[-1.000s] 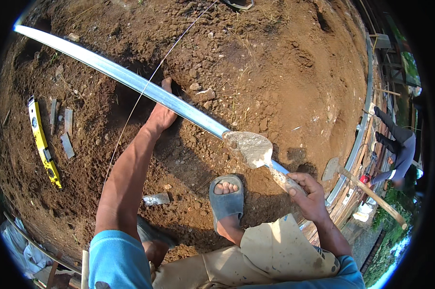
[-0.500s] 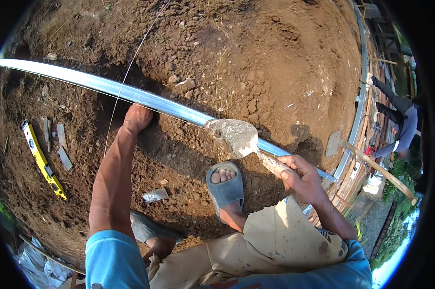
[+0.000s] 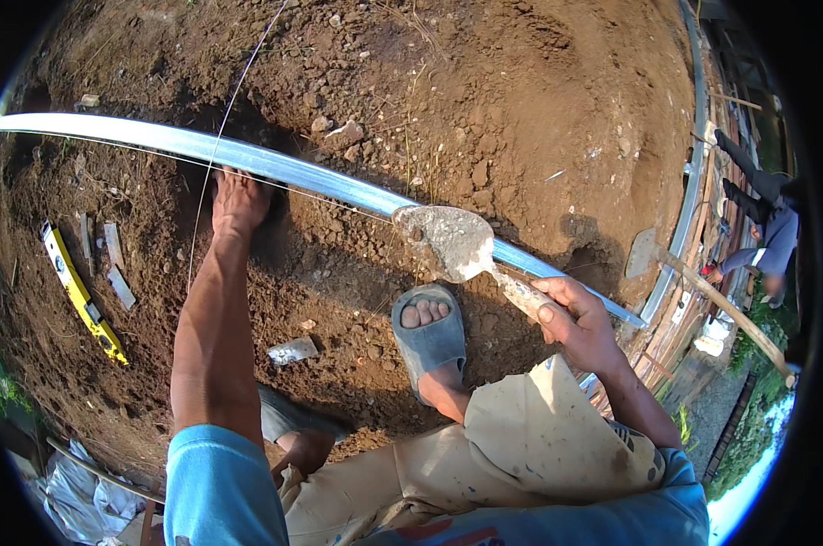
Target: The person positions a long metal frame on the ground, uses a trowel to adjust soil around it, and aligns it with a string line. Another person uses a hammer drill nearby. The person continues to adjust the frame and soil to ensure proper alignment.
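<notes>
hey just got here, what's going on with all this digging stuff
A person is crouched over bare soil. Their right hand grips a dirty trowel by its handle; in this view its blade overlaps a long metal bar. Their left hand reaches into a dark hollow beside the bar; whether it holds anything is hidden. A yellow level lies off to the left.

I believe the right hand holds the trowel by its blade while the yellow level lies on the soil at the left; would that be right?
Not quite: the head view shows the right hand holding the trowel by its handle, not its blade; the rest stands.
</notes>
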`<state>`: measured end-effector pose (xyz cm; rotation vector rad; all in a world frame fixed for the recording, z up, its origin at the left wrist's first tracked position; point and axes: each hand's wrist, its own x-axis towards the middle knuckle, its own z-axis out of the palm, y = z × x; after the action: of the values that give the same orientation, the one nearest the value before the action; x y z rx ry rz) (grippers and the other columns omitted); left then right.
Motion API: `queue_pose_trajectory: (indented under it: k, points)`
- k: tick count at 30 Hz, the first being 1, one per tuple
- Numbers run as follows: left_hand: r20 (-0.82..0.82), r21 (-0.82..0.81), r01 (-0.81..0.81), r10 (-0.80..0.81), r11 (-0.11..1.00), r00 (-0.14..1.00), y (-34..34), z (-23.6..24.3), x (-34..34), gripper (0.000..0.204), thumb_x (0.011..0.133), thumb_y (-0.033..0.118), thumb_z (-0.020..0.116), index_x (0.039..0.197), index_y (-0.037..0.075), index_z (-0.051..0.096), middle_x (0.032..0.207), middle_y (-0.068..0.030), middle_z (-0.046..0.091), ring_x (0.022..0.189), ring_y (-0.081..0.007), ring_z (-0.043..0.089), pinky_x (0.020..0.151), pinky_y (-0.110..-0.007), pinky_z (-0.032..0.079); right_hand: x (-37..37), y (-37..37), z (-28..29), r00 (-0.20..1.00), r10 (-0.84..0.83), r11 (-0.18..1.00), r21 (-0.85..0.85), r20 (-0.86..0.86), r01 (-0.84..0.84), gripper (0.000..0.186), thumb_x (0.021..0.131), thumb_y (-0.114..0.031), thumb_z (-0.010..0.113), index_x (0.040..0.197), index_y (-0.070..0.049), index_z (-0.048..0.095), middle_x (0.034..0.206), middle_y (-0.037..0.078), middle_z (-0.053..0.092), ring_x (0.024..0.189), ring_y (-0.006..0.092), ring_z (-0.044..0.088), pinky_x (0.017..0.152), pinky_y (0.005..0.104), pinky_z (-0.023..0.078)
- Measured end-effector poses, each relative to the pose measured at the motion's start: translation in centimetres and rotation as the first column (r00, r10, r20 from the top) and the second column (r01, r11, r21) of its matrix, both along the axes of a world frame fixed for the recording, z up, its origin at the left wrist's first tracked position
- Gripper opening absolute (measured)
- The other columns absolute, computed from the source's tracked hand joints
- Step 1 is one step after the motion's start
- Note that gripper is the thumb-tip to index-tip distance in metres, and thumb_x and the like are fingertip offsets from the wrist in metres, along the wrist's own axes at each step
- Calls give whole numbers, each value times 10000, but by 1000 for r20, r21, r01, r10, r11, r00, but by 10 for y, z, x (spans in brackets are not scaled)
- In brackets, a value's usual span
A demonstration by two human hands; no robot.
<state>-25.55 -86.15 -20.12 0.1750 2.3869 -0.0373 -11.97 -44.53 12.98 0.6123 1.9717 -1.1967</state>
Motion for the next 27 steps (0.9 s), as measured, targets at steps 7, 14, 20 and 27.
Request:
queue_pose_trajectory:
  k: [7,14,20,27]
  points:
    - [-179,317,-261,328,912,928,19,-7,24,447,978,231,493,1409,124,542,1384,-204,517,1286,-395,491,1080,-476,457,-10,-3,-1,999,45,998,35,-10,-44,345,981,-117,618,1307,-12,571,972,34,650,702,67,534,646,251,465]
    - [-46,446,-237,287,863,957,11,-22,10,398,970,240,495,1332,108,597,1317,-207,625,1230,-377,580,1038,-451,494,0,-2,-7,999,43,999,-5,-23,-43,326,991,-109,602,1297,-5,560,927,32,638,686,68,524,637,246,458]
    - [3,456,-277,310,846,951,18,15,3,392,967,356,529,1281,158,657,1209,-179,694,1141,-385,642,994,-467,516,3,-3,-8,995,75,997,-15,-61,-76,337,1005,-121,583,1313,10,538,928,30,630,688,69,518,638,248,452]
    - [50,533,-127,118,837,992,15,114,23,352,941,314,574,1182,96,709,1014,-227,732,951,-343,728,877,-442,579,7,-3,-13,992,98,995,-12,-83,-99,348,1008,-143,585,1311,20,530,943,35,631,726,64,525,650,252,454]
